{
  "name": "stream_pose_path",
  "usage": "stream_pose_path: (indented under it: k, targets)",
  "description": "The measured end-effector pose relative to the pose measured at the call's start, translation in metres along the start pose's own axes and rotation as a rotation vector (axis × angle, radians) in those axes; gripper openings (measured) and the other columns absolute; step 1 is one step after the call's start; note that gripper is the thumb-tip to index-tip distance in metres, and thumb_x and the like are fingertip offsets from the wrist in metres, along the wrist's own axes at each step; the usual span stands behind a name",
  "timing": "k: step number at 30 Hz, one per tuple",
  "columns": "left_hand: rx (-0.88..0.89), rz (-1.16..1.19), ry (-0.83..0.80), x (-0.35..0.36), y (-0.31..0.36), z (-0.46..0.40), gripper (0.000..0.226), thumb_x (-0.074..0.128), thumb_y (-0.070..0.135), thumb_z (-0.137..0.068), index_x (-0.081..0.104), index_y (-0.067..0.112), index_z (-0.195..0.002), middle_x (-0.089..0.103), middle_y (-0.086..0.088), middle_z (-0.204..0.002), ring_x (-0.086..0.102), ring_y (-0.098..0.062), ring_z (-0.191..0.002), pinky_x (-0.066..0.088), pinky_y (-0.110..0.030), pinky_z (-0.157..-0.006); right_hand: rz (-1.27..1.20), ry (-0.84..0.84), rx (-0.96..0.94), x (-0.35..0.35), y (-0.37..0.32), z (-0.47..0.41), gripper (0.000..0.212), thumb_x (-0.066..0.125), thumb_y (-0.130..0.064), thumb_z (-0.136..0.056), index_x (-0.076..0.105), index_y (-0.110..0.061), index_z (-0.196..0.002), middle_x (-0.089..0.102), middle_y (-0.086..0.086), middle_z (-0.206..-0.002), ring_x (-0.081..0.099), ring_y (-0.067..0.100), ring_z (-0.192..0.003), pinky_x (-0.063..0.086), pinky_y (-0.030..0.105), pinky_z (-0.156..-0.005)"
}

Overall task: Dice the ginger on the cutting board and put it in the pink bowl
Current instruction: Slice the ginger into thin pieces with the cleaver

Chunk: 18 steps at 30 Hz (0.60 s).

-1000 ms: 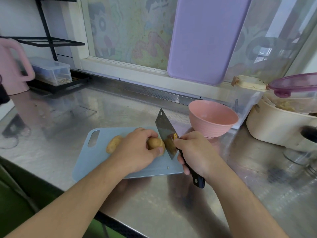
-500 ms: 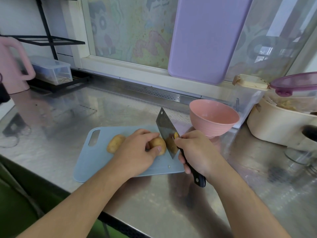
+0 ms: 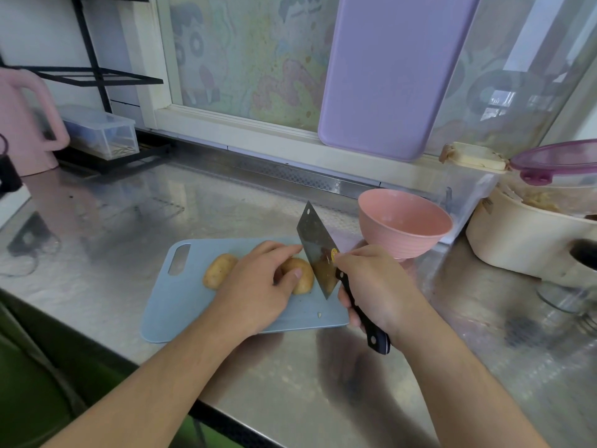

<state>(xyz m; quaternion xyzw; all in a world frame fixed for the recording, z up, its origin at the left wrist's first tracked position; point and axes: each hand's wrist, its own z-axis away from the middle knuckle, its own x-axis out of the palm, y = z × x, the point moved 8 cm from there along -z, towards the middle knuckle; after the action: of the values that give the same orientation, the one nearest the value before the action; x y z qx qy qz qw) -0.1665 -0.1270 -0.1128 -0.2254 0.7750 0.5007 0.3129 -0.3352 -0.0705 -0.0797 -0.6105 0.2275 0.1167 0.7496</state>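
While the left hand pins the ginger on the blue cutting board, right hand's grip is wrapped round the knife, blade against it. Pink bowl sits just beside on the desk.

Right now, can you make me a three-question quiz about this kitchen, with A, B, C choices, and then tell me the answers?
1. Where is the pink bowl?
A. on the cutting board
B. on the counter, right of the cutting board
C. on the shelf

2. What colour is the cutting board?
A. light blue
B. red
C. black

3. What is the right hand doing?
A. resting open
B. lifting the bowl
C. gripping the knife

Answers:
1 B, the bowl stands on bare counter beyond the board's right end.
2 A, its bare part is pale blue.
3 C, the fingers wrap the black handle while the left hand holds the ginger.
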Motion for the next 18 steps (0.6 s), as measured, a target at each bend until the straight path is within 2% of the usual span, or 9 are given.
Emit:
stream_pose_path:
  k: [5,8,11,13,16,18]
  targets:
    - [-0.014,0.048,0.063,-0.005,-0.004,-0.001,0.018,0.071,0.034,-0.097,0.073,0.036,-0.114,0.064,0.020,-0.109,0.059,0.001,-0.092,0.039,-0.005,-0.077,-0.019,0.017,-0.007,-0.005,-0.008,0.002,0.036,0.046,-0.023,-0.107,0.056,-0.004,-0.079,0.055,0.008,-0.049,0.044,0.022,-0.031,0.033,0.019,-0.040]
    - [-0.022,0.068,0.078,-0.005,-0.005,-0.001,0.016,0.074,0.035,-0.095,0.074,0.034,-0.110,0.066,0.019,-0.106,0.060,0.001,-0.091,0.042,-0.007,-0.079,-0.017,0.016,-0.015,-0.008,-0.012,0.000,0.036,0.046,-0.020,-0.106,0.060,0.009,-0.090,0.056,0.008,-0.050,0.046,0.021,-0.032,0.034,0.020,-0.042]
    - [-0.022,0.079,0.087,-0.006,-0.006,-0.001,0.015,0.075,0.034,-0.093,0.075,0.032,-0.108,0.067,0.020,-0.104,0.060,0.000,-0.090,0.041,-0.007,-0.079,0.000,0.007,-0.007,-0.011,-0.014,-0.003,0.037,0.046,-0.021,-0.106,0.061,0.012,-0.099,0.057,0.006,-0.049,0.048,0.021,-0.034,0.035,0.021,-0.044]
    - [-0.015,0.080,0.094,-0.006,-0.005,-0.001,0.014,0.076,0.034,-0.093,0.075,0.032,-0.107,0.067,0.020,-0.103,0.060,0.000,-0.090,0.041,-0.006,-0.078,0.005,-0.007,0.008,-0.013,-0.014,-0.008,0.035,0.049,-0.022,-0.103,0.065,0.007,-0.093,0.059,0.007,-0.050,0.049,0.022,-0.036,0.038,0.023,-0.046]
    - [0.003,0.060,0.105,-0.008,-0.003,0.000,0.012,0.073,0.034,-0.094,0.075,0.033,-0.106,0.066,0.023,-0.101,0.058,0.002,-0.092,0.040,-0.004,-0.076,0.020,0.008,0.021,-0.018,-0.013,-0.013,0.033,0.051,-0.025,-0.089,0.063,-0.008,-0.064,0.061,0.013,-0.052,0.050,0.024,-0.039,0.040,0.029,-0.050]
    - [0.010,0.052,0.103,-0.008,-0.003,0.000,0.010,0.069,0.033,-0.098,0.074,0.034,-0.106,0.066,0.024,-0.103,0.057,0.004,-0.095,0.038,-0.003,-0.077,-0.012,0.011,0.024,-0.018,-0.012,-0.013,0.035,0.050,-0.025,-0.088,0.063,-0.007,-0.061,0.060,0.015,-0.052,0.049,0.025,-0.040,0.039,0.030,-0.050]
